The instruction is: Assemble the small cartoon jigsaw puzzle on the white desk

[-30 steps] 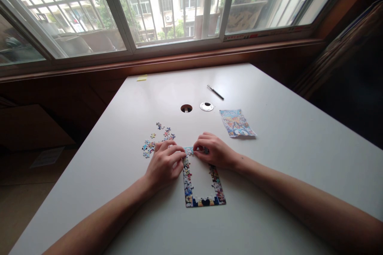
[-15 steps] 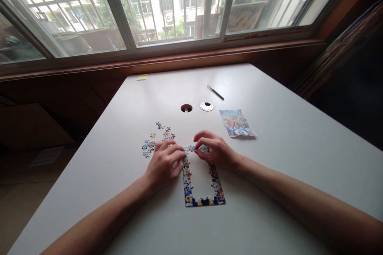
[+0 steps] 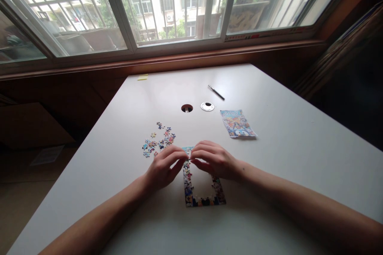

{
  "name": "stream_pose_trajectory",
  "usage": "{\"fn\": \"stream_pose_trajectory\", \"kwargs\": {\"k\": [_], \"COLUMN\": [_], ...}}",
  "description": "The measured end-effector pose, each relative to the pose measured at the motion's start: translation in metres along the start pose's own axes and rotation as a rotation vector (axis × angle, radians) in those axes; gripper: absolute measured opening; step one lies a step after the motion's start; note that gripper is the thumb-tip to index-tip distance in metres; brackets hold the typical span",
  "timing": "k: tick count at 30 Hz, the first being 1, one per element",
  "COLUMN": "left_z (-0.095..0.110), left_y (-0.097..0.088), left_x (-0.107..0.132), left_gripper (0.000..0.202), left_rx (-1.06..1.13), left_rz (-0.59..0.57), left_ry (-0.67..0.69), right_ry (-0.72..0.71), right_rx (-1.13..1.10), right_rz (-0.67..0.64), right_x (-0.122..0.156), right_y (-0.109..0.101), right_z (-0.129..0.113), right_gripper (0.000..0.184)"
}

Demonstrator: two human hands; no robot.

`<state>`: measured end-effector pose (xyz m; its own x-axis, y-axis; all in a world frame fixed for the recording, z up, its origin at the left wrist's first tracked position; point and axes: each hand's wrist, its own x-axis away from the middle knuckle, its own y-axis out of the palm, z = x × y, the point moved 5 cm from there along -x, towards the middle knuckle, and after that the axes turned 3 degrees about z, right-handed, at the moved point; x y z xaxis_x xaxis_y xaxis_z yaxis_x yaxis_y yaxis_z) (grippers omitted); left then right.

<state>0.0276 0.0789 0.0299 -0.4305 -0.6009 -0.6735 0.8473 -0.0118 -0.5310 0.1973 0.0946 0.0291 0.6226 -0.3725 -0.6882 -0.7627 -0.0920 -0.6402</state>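
Note:
A jigsaw puzzle frame lies on the white table, its border joined around a bare middle. My left hand is at the frame's upper left, fingers bent and pinched together. From the other side my right hand reaches over the frame's top part, its fingertips closed and almost meeting the left ones. Whatever sits between the fingertips is too small and covered to make out. The right hand hides the frame's upper right corner. Loose puzzle pieces lie scattered just beyond my left hand.
To the right lies a colourful picture sheet. Farther back are a pen, a round cable-hole cover and an open hole in the table. Yellow tape marks the far left edge, below a barred window.
My right hand has come down toward me from the frame's top edge, and its fingers have drawn together. The left hand's fingertips have shifted slightly right, closer to the right ones.

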Motion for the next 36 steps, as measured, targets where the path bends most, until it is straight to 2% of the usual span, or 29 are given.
{"fn": "stream_pose_trajectory", "kwargs": {"k": [10, 22, 25, 27, 32, 36], "left_z": [-0.004, -0.003, -0.005, -0.008, -0.014, -0.015], "left_y": [0.003, 0.009, 0.007, 0.006, 0.008, 0.011], "left_x": [0.003, 0.005, 0.003, 0.001, -0.001, 0.002], "left_gripper": [0.019, 0.014, 0.014, 0.013, 0.018, 0.019], "left_rx": [0.032, -0.022, -0.096, -0.179, -0.290, -0.320], "left_rz": [-0.008, -0.139, -0.108, -0.086, -0.155, -0.202], "left_ry": [-0.017, -0.031, -0.060, -0.090, -0.107, -0.102], "right_ry": [-0.036, -0.047, 0.011, 0.100, 0.340, 0.360], "right_rx": [0.017, 0.054, 0.069, 0.098, 0.095, 0.052], "right_rz": [0.010, -0.089, -0.102, -0.081, -0.025, -0.066], "right_x": [0.003, 0.004, 0.003, 0.003, 0.005, 0.007], "right_y": [0.001, 0.005, 0.004, 0.001, -0.005, -0.001], "right_z": [0.002, 0.003, 0.007, 0.014, 0.035, 0.040], "right_gripper": [0.026, 0.018, 0.017, 0.015, 0.017, 0.014]}}
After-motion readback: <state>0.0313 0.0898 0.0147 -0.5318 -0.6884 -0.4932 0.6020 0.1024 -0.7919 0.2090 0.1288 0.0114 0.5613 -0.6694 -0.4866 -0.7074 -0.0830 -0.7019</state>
